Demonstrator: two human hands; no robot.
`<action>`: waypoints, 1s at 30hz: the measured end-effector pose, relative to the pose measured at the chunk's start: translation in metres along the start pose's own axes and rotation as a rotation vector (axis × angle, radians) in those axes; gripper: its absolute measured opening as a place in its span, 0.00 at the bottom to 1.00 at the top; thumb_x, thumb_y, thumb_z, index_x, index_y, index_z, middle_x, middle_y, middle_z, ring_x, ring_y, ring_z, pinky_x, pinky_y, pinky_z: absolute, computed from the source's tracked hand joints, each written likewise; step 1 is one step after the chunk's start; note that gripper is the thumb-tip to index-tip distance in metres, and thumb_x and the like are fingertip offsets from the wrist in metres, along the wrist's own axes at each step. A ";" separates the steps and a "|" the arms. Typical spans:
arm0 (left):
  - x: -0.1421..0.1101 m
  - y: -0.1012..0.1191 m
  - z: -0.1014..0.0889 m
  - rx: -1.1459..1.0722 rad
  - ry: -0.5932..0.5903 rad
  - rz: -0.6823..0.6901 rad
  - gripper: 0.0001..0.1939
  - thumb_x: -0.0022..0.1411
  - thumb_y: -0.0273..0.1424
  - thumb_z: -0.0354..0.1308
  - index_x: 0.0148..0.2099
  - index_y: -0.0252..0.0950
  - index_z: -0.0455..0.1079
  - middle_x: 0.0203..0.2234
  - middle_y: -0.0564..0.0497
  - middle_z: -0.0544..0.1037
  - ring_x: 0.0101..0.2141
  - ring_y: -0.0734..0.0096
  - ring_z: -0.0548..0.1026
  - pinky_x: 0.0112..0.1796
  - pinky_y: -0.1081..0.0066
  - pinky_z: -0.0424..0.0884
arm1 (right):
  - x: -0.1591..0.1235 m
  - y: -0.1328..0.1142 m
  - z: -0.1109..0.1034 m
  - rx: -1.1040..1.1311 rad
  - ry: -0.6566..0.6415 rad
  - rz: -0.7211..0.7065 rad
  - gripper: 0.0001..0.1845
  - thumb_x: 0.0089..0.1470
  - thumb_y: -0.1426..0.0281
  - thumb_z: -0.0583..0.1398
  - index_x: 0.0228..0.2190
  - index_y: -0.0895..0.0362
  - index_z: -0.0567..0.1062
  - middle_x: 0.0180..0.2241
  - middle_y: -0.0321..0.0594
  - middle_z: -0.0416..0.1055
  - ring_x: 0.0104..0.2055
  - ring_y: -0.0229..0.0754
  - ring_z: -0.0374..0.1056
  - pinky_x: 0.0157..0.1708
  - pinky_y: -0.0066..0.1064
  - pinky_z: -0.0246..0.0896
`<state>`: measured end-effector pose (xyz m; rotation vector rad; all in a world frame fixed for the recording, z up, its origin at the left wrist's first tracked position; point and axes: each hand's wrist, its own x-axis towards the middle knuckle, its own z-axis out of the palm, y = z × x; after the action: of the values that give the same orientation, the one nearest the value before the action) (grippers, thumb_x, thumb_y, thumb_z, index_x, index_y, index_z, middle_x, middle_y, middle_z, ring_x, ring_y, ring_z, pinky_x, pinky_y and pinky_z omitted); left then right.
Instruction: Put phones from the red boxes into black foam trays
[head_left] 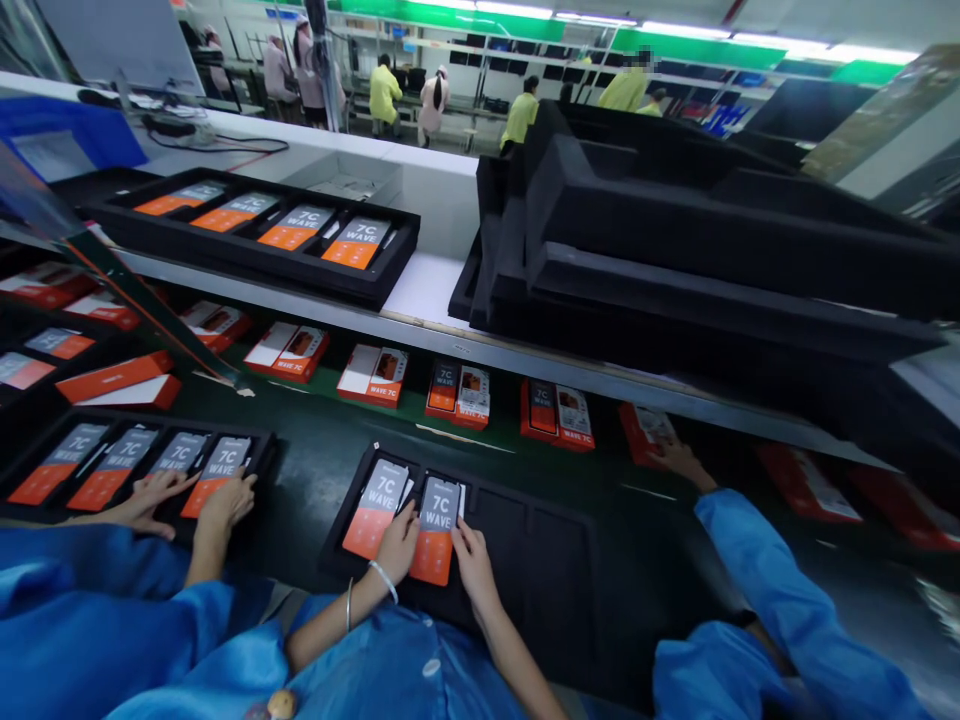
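Note:
My left hand [397, 545], with a bangle and a white band at the wrist, grips the left edge of a smartphone [437, 535] marked "7C WAVE". The fingers of my right hand [472, 552] are on the phone's right edge. The phone is at the second compartment of a black foam tray [555, 590]; whether it is fully seated I cannot tell. A second smartphone [376, 505] lies in the leftmost compartment, next to my left hand. The two compartments on the right hold nothing visible.
Beyond the tray runs a row of open red-and-white phone boxes [373, 375]. At left, a co-worker's hands [225, 500] touch another filled tray [262, 450]; at right, a co-worker's hand [679, 462] reaches a box. Stacked black trays [675, 240] stand on the shelf above.

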<state>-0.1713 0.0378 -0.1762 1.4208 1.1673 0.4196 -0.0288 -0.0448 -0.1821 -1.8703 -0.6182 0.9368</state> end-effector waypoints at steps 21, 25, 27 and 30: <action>0.005 0.026 -0.043 -0.507 -0.097 -0.084 0.31 0.53 0.57 0.51 0.38 0.31 0.71 0.34 0.43 0.78 0.37 0.59 0.75 0.42 0.63 0.69 | 0.024 -0.028 -0.017 -0.465 -0.215 -0.419 0.21 0.56 0.68 0.52 0.50 0.55 0.72 0.46 0.47 0.71 0.48 0.48 0.67 0.50 0.42 0.62; 0.051 0.043 -0.105 -0.568 0.013 -0.095 0.30 0.52 0.55 0.56 0.39 0.30 0.71 0.32 0.44 0.79 0.32 0.62 0.76 0.38 0.64 0.70 | 0.044 -0.035 -0.007 -0.750 -0.283 -0.646 0.28 0.45 0.84 0.54 0.48 0.56 0.73 0.51 0.50 0.67 0.56 0.55 0.59 0.56 0.49 0.55; 0.091 0.050 -0.132 -0.556 0.092 -0.083 0.29 0.50 0.54 0.57 0.37 0.30 0.71 0.31 0.45 0.79 0.32 0.64 0.76 0.37 0.66 0.70 | 0.049 -0.035 0.002 -0.874 -0.283 -0.717 0.30 0.45 0.87 0.51 0.48 0.56 0.73 0.50 0.52 0.68 0.55 0.58 0.61 0.51 0.54 0.59; 0.163 0.059 -0.157 -0.499 0.175 -0.083 0.25 0.55 0.51 0.56 0.36 0.29 0.71 0.32 0.46 0.78 0.32 0.68 0.75 0.36 0.67 0.71 | 0.056 -0.033 0.010 -1.016 -0.265 -0.802 0.32 0.46 0.88 0.49 0.48 0.54 0.73 0.46 0.53 0.70 0.49 0.61 0.65 0.42 0.57 0.65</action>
<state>-0.2035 0.2671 -0.1447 0.9141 1.1547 0.7315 -0.0059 0.0162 -0.1745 -1.9850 -2.1027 0.3031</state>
